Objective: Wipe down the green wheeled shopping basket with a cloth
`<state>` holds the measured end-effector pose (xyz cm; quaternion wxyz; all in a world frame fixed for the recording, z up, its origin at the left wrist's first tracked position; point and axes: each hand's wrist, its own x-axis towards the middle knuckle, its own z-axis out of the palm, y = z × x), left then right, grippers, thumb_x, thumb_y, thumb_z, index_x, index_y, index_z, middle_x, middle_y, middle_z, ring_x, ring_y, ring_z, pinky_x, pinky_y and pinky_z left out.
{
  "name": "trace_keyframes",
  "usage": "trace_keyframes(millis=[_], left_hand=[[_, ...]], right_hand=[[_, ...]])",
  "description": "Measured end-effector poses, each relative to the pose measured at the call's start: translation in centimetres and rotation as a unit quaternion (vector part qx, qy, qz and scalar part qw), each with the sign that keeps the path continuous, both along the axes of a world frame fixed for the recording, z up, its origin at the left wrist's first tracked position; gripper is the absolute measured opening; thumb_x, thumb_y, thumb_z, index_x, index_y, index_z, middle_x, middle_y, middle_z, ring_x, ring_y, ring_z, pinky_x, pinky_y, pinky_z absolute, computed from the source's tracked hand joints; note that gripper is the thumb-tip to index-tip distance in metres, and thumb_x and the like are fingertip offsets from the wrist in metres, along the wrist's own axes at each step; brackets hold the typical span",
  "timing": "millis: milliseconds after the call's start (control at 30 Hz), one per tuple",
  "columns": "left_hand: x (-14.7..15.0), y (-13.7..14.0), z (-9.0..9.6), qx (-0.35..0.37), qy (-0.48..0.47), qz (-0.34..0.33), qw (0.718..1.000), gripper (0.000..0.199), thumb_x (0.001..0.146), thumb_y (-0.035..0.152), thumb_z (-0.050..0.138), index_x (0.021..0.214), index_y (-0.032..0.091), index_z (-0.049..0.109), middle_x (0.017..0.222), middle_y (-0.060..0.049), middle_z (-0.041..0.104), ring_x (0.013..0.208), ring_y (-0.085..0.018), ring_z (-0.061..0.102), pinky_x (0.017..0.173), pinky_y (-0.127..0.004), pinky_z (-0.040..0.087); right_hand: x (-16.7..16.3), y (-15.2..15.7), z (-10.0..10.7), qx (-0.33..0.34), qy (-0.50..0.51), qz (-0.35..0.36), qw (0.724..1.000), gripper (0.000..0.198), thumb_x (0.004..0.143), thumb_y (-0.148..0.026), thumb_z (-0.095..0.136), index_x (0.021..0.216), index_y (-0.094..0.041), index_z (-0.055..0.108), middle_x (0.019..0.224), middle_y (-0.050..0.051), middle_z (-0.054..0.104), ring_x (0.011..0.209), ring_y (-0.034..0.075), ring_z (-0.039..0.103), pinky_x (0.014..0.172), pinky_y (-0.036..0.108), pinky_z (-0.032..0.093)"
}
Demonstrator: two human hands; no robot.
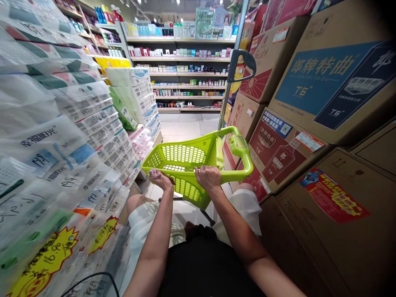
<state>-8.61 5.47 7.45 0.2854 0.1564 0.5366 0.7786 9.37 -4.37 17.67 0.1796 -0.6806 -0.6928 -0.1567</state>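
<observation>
A lime-green shopping cart (182, 153) with a perforated basket stands in front of me, turned sideways. Its thick loop handle (246, 159) points to the right. My right hand (208, 177) is closed over the near rim of the basket, knuckles up. At the basket's left end, my left hand (161, 180) is closed on a crumpled greyish-pink cloth (155, 173) and rests against the rim. The inside of the basket shows only in part; no goods are visible there.
Wrapped paper packs (62, 136) are stacked along the left, with yellow price signs (46, 264). Liquor cartons (321, 82) rise close on the right. A metal pole with a dark grey loop grip (243, 66) stands beyond the cart. Stocked shelves (185, 74) face the tiled floor (182, 128) ahead.
</observation>
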Motion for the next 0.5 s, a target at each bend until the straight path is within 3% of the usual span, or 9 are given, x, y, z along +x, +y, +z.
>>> trace_keyframes(millis=[200,300,433,500], left_hand=[[1.0,-2.4,-2.3,-0.083,-0.069,-0.05,0.993,0.021,0.086,0.023,0.052,0.102,0.025,0.039,0.056,0.013,0.033,0.034,-0.008,0.038,0.039,-0.018,0.032],[0.0,-1.4,-0.8,-0.091,-0.052,-0.039,0.994,0.022,0.088,0.023,0.05,0.108,0.024,0.04,0.058,0.012,0.037,0.035,-0.009,0.04,0.039,-0.019,0.03],[-1.9,0.8,2.5,-0.033,0.016,0.015,0.999,0.031,0.088,0.02,0.052,0.117,0.024,0.041,0.067,0.009,0.044,0.043,-0.007,0.043,0.043,-0.019,0.034],[-2.1,0.7,2.5,-0.033,0.01,0.02,0.999,0.031,0.087,0.02,0.053,0.117,0.023,0.042,0.067,0.008,0.044,0.044,-0.007,0.043,0.045,-0.02,0.036]], right_hand=[[0.1,-0.1,-0.2,0.016,-0.004,-0.001,1.0,0.046,0.107,-0.04,0.04,0.085,-0.012,0.07,0.081,0.016,0.074,0.074,0.022,0.066,0.073,0.033,0.035],[0.2,-0.1,-0.4,0.023,-0.013,0.004,1.0,0.046,0.107,-0.04,0.039,0.087,-0.012,0.07,0.082,0.016,0.074,0.074,0.022,0.064,0.073,0.034,0.034],[0.6,-0.4,-0.4,0.033,-0.015,0.023,0.999,0.048,0.108,-0.037,0.037,0.084,-0.014,0.071,0.082,0.014,0.074,0.074,0.021,0.064,0.073,0.034,0.032],[0.7,-0.5,-0.5,0.042,-0.016,0.039,0.998,0.048,0.108,-0.035,0.037,0.081,-0.014,0.071,0.08,0.013,0.074,0.074,0.02,0.063,0.073,0.034,0.031]])
